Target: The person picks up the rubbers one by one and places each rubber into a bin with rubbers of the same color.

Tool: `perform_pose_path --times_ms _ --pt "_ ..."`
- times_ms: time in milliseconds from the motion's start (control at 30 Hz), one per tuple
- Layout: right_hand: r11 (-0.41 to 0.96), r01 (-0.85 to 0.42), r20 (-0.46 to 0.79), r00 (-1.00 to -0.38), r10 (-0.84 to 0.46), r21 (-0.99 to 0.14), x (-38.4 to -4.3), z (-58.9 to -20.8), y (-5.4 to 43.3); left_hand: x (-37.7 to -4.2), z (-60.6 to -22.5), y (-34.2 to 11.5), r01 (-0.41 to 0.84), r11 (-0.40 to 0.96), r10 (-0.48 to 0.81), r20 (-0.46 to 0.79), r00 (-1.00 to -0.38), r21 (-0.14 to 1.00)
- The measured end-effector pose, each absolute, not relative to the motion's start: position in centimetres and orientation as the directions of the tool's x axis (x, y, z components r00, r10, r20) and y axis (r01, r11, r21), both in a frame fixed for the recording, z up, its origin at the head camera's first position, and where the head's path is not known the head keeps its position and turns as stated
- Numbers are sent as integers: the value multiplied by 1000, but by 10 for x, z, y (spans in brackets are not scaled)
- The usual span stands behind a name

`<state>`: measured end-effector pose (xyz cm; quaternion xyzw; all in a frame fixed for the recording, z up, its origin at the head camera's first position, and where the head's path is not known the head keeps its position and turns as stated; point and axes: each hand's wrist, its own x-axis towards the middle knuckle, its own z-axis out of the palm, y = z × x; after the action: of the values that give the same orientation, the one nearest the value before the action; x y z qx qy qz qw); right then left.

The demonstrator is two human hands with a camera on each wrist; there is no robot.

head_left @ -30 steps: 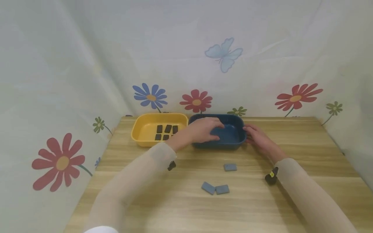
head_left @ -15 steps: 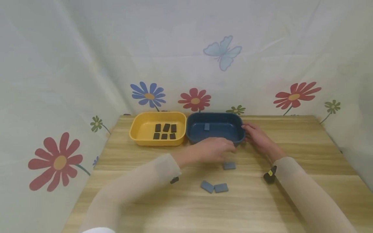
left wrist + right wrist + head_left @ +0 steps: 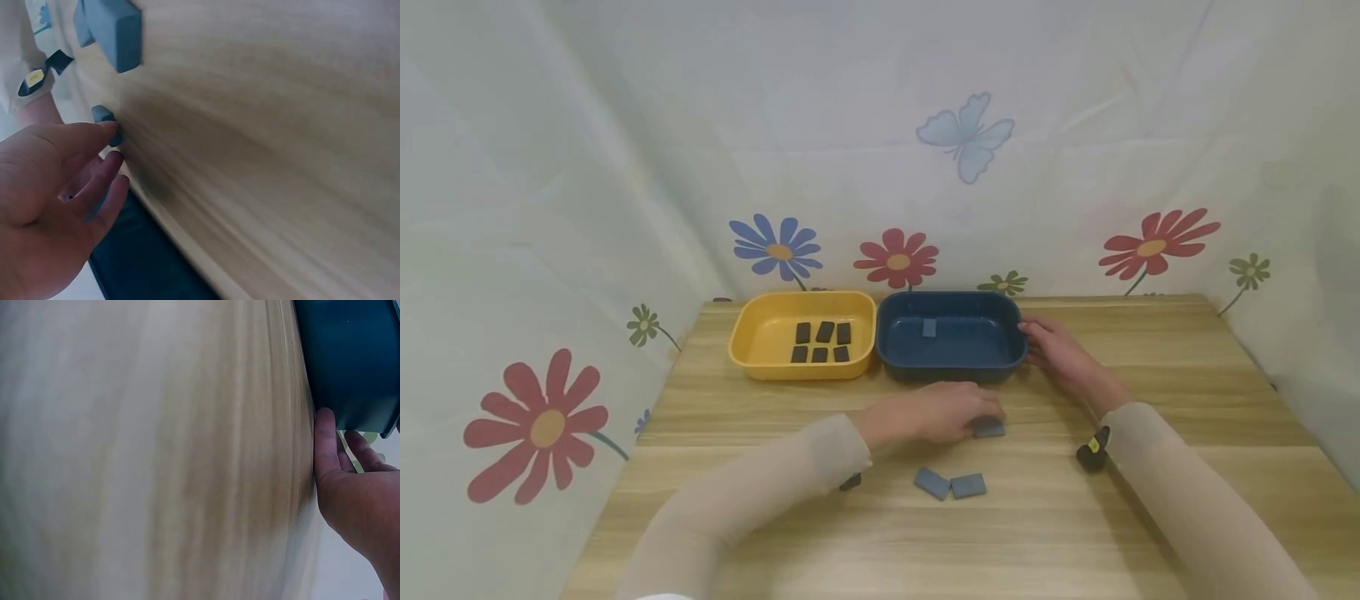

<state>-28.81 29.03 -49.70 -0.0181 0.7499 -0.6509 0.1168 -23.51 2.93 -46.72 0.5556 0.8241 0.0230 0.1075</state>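
Observation:
In the head view my left hand (image 3: 936,412) is low over the table, its fingers at the far edge of a small grey-blue rectangular block (image 3: 988,429). The left wrist view has the thumb against that block (image 3: 101,115); the index finger's contact is partly hidden. Two similar blocks lie nearer me, a tilted one (image 3: 932,483) and a straighter one (image 3: 968,486), end to end. Another block (image 3: 929,328) is inside the dark blue bin (image 3: 940,372). My right hand (image 3: 1063,354) touches that bin's right end with extended fingers, as the right wrist view confirms.
A yellow bin (image 3: 760,364) stands against the blue bin's left side, with several dark blocks (image 3: 824,332) in two rows. Both bins sit at the back of the wooden table (image 3: 1037,533), before a flowered curtain (image 3: 850,167).
My left hand has come out of the blue bin, leaving a grey-blue block visible inside, and moved toward me down to the block on the table. The right hand stays at the bin.

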Motion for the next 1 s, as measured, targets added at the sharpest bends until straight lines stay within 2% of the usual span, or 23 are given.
perform_pose_path --times_ms 867,1000 --pt "151 132 -159 -971 -179 -980 -285 -497 288 -233 -476 35 902 376 926 -69 -370 209" --pt "144 125 -151 -971 -185 -982 -285 -496 288 -233 -477 36 893 395 918 -61 -391 215"
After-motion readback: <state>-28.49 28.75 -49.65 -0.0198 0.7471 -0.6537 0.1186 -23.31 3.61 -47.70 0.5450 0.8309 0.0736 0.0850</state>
